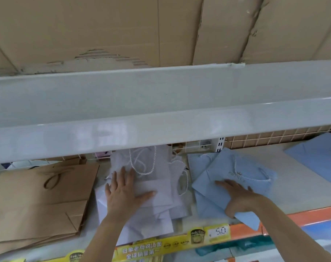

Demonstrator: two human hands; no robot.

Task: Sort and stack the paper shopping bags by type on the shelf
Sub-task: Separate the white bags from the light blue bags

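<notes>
Three kinds of flat paper bags lie on the lower shelf. A brown kraft pile sits at the left. In the middle lies a loose pile of white bags with white cord handles; my left hand presses flat on it, fingers spread. To the right is a small heap of light blue bags. My right hand rests on the top blue bag with fingers out straight, thumb tucked at its near edge.
The white upper shelf juts out just above the bags, with cardboard on top of it. Another blue bag lies far right. A wire grid backs the shelf. A yellow price strip runs along the front edge.
</notes>
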